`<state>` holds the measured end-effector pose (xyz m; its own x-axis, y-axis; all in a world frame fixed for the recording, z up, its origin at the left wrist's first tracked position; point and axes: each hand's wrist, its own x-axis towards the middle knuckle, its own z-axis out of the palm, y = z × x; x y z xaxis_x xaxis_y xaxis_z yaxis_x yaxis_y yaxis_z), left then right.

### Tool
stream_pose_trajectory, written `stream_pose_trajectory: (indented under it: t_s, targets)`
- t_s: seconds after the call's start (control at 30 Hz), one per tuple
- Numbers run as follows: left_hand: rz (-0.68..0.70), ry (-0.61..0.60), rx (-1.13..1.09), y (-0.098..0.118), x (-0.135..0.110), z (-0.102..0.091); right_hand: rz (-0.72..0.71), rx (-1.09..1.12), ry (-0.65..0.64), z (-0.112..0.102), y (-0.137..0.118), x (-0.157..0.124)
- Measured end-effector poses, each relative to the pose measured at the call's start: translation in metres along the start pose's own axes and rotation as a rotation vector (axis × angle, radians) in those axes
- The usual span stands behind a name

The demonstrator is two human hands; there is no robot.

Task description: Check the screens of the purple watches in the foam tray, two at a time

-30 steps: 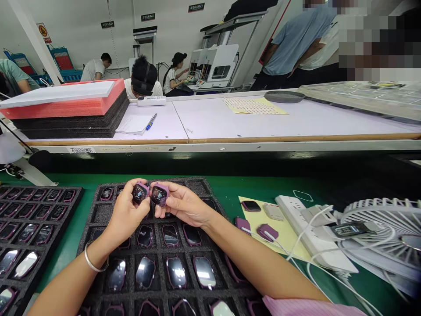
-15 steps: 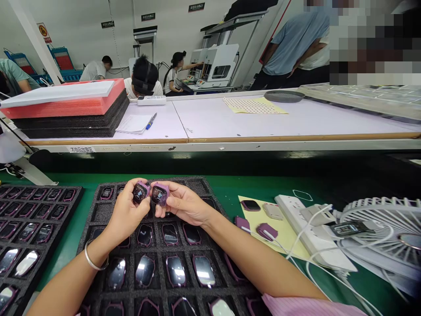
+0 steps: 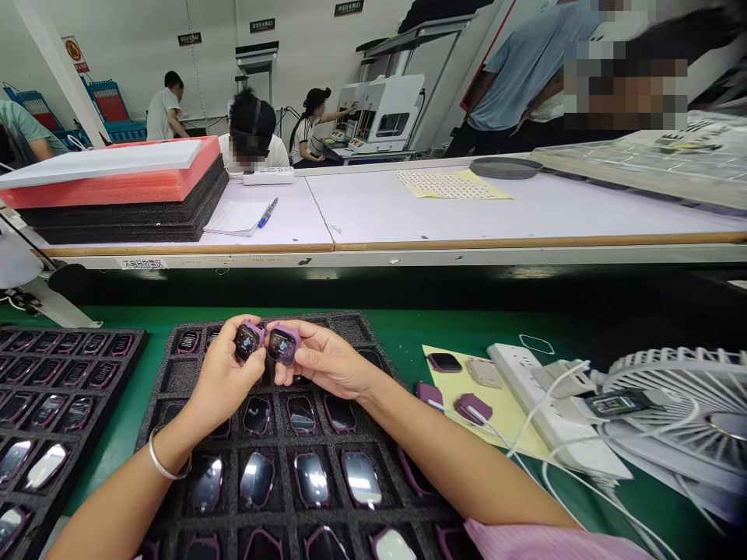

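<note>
My left hand (image 3: 229, 372) is closed on a purple smartwatch case (image 3: 247, 341) with a lit dark screen. Close beside it, my right hand (image 3: 330, 359) pinches a second purple smartwatch case (image 3: 283, 345), its screen lit with a similar small logo. Both screens face me, held over the far part of a black foam tray (image 3: 180, 379). Rows of purple-rimmed watch cases lie in the tray's square pockets, among them one watch case (image 3: 311, 479) with a glossy reflecting screen. My forearms and hands hide some pockets.
Another foam tray of watches (image 3: 125, 369) lies at left. On the right are yellow paper (image 3: 513, 435) with several watch cases, a white power strip (image 3: 560, 416), cables and a fan (image 3: 689, 404). A raised shelf (image 3: 373, 225) crosses ahead; people work beyond it.
My hands and both watches stay almost still. Beyond the shelf, a person at back left sits more upright, and a person at right has leaned in over the clear trays.
</note>
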<state>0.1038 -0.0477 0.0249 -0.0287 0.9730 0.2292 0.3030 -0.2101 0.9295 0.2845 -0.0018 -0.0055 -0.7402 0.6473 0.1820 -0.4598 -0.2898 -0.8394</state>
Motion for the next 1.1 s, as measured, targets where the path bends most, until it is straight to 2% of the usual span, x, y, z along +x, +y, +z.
stream_pose_trajectory:
  t_s: [1.1]
  targets:
    - [-0.011,-0.015,-0.003,-0.0007,-0.0016,-0.0003,-0.003,0.020,-0.019,0.0021,-0.0027,-0.0012]
